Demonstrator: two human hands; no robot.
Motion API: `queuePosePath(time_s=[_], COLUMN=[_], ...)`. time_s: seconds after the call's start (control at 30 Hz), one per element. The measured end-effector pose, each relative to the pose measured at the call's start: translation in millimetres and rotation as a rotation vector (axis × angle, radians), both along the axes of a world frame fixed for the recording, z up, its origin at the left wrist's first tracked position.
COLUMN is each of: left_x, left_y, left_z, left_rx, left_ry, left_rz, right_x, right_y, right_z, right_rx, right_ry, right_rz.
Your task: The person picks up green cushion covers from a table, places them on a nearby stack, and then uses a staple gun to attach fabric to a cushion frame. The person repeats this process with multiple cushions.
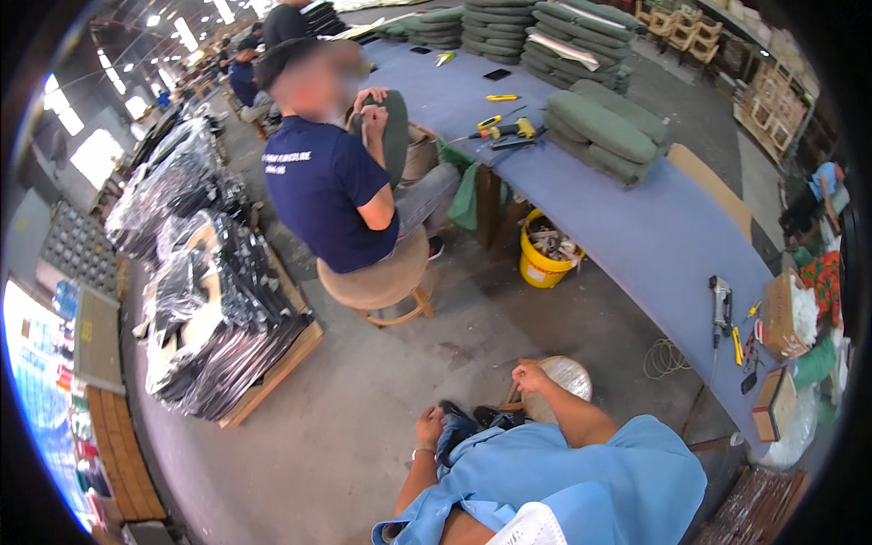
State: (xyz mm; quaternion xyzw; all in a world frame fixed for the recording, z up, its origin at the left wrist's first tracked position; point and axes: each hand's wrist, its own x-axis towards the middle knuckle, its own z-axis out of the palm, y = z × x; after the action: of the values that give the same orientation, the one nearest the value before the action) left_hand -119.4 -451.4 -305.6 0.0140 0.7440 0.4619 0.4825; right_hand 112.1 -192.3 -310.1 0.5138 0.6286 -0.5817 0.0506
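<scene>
The person's left hand (429,427) rests near the knee, fingers curled loosely against the dark trouser cloth and grasping nothing that can be made out. The right hand (527,374) is clenched over the near edge of a round plastic-wrapped seat pad (565,380), which sits low, just right of the knees and well short of the long blue-covered workbench (654,236). Judged by its look, the pad is light and stiffened by a board beneath soft padding; the film wrap is likely slippery, so the rim, pinched top and bottom, is the surest place to hold it. Much of the pad is hidden behind the right forearm and the light blue shirt (581,481), and whether it stands on legs cannot be told. Farther left, a co-worker in a dark blue shirt (327,191) sits on a round stool (377,282), both hands on a green cushion (395,136). A yellow bucket (542,259) stands under the bench; stacked green cushions (604,132) lie on top. Small tools at the bench's right end are too small to identify.
</scene>
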Motion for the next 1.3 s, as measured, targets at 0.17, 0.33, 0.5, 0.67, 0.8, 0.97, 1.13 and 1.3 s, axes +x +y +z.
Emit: queuePosePath(time_s=[0.17, 0.33, 0.5, 0.67, 0.8, 0.97, 1.13, 1.3], left_x=[-35.8, -152.7, -223.6, -251.7, -233.0, -165.3, -152.3, -157.2], left_y=[115.9, 105.2, 39.1, -12.6, 11.5, 110.7, 187.7, 240.8], left_z=[-0.7, -26.7, -77.3, -94.4, -100.2, -64.7, -52.1, -101.8], left_rx=[0.208, 0.162, -0.191, -0.281, -0.317, -0.102, -0.120, -0.023], left_ry=[0.276, 0.061, 0.105, -0.134, -0.185, -0.189, -0.151, 0.434], left_rz=[-0.582, -0.128, -0.336, -0.235, -0.221, -0.136, -0.177, -0.911], right_x=[68.2, 27.7, 59.8, 65.2, 53.8, 76.5, -7.9, -5.2], right_y=[1.5, -20.7, -58.6, -80.8, -48.6, 33.3, 127.6, 267.8], right_z=[-20.8, 27.0, -14.8, -3.9, 3.2, -38.0, 27.7, 53.5], right_rx=[0.014, -0.185, 0.291, 0.129, 0.101, 0.377, 0.228, 0.088], right_ry=[-0.147, -0.030, -0.099, -0.186, -0.179, -0.184, -0.051, 0.354], right_rz=[0.108, -0.496, 0.127, -0.119, -0.303, 0.022, -0.437, -0.592])
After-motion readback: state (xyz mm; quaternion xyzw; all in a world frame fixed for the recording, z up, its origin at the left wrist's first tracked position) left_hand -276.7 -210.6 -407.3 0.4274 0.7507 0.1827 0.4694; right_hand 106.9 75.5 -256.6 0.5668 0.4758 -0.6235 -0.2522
